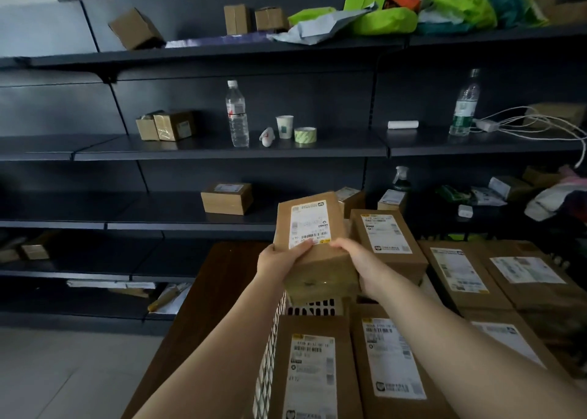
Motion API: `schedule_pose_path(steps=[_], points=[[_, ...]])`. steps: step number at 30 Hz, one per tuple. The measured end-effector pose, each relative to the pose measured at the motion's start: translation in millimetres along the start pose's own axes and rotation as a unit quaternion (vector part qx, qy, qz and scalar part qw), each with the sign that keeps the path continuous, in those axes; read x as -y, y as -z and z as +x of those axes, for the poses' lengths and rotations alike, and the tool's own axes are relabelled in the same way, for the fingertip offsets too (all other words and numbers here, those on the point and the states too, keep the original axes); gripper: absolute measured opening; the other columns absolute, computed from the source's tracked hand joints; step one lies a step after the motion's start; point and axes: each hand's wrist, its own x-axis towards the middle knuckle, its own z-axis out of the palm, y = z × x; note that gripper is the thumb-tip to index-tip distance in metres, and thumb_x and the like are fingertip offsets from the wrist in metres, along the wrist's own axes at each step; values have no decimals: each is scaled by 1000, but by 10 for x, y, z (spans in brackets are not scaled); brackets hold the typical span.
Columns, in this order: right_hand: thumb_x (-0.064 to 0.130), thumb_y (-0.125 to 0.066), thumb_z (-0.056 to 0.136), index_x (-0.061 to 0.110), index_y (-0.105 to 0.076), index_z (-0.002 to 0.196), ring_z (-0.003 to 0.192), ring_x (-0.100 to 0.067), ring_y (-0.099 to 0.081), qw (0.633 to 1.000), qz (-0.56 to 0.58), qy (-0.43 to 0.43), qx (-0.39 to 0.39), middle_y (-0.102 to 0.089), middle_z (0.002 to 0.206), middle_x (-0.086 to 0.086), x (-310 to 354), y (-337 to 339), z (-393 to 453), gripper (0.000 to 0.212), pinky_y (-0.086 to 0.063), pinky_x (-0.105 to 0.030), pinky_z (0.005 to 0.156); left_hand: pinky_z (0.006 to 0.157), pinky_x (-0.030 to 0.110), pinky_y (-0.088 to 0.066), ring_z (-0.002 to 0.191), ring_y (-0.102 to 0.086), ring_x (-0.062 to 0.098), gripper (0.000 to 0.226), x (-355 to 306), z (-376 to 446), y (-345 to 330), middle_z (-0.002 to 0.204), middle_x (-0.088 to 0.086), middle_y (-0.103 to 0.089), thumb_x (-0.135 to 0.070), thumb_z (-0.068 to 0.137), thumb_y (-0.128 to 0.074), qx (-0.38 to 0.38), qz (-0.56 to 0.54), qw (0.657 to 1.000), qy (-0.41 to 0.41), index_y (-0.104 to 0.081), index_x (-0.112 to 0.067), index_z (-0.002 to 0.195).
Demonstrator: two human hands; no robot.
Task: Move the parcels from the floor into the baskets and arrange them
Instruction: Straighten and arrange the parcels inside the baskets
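Dark shelves (222,147) fill the wall in front, with a few small boxes, two water bottles, a paper cup (284,126) and a roll of tape (305,134) on them. Below the shelves is a brown wooden tabletop (206,291), and on it sits a white basket (273,348) with holes in its side.

Only the head view is given, so all of this comes from it. Both hands are up over the far end of the basket, and between them is one brown parcel (313,240) with a white label on top. The left hand (279,260) has its grip closed on the near left corner of the parcel. The right hand (362,263) has its grip closed on the near right side. The parcel is tilted a little and hangs above a gap in the basket — white basket wall shows just under it.

Lots looks done already. Two parcels lie flat side by side at the near end of the basket (313,374), labels up, and one more sits at the far end (386,237), just beside the held one. More parcels lie in neat rows to the right (457,272), though I cannot tell what holds them.

What is left, I think, is to set this parcel down in the gap and make it straight. The bit of floor (63,371) in view has no parcels on it, so I cannot tell how many more wait.
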Motion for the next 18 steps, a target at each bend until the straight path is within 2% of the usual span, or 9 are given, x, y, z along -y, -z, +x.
schedule_pose_path(steps=[2,4,7,8,10,13,15,17,18], points=[[49,-63,77,25,-57,99,91,-26,-63,1000,9,-20,4,-64,100,-10,-65,-17,104,33,-53,-38,76,83,36,-50,91,-55,20,83,63,111,-42,92,1,-51,-43,64,-81,-5,14,1000,1,-43,-12,131],[45,-63,80,23,-58,108,87,-26,-64,999,20,-34,12,-66,99,-10,-136,-26,223,36,-52,-33,67,84,35,-50,96,-56,21,82,140,208,-82,106,5,-56,-43,67,-79,-19,45,999,-15,-42,-12,133],[37,-61,86,16,-61,117,91,-26,-65,999,13,-27,17,-68,103,-10,-200,-13,420,38,-54,-37,82,77,28,-45,101,-55,21,72,228,339,-146,122,7,-57,-36,74,-75,-54,109,991,-61,-44,-11,134],[36,-61,87,15,-61,119,92,-25,-65,999,14,-35,16,-68,103,-10,-216,-8,488,38,-53,-38,86,75,27,-44,99,-56,21,65,236,387,-170,118,7,-59,-33,76,-74,-59,122,988,-68,-47,-10,131],[32,-61,88,12,-59,121,88,-24,-64,999,18,-42,16,-67,101,-9,-236,-6,589,39,-53,-35,82,71,26,-43,90,-57,19,55,263,483,-210,108,5,-62,-30,79,-71,-58,142,986,-64,-52,-10,126],[31,-61,89,7,-55,126,94,-26,-63,999,7,-36,-7,-65,111,-13,-273,-36,747,45,-52,-35,82,71,26,-43,86,-55,15,53,345,599,-251,105,1,-61,-33,80,-69,-65,150,985,-55,-52,-12,126],[31,-57,91,4,-50,129,108,-30,-59,995,-73,-21,-63,-60,122,-14,-333,-91,853,48,-49,-38,93,72,26,-46,93,-60,18,48,446,661,-297,109,1,-63,-32,83,-66,-67,196,975,-77,-51,-14,126],[24,-49,96,5,-48,129,113,-28,-56,980,-169,-15,-106,-57,127,-12,-436,-233,937,38,-46,-31,92,78,28,-49,104,-61,21,41,582,740,-379,118,5,-62,-23,90,-57,-46,290,953,-80,-49,-15,129],[20,-45,98,6,-48,129,112,-27,-55,977,-188,-27,-98,-55,127,-12,-505,-305,1000,35,-44,-30,92,83,30,-50,107,-60,22,38,669,795,-426,121,7,-61,-18,92,-51,-22,330,942,-50,-48,-13,130]])
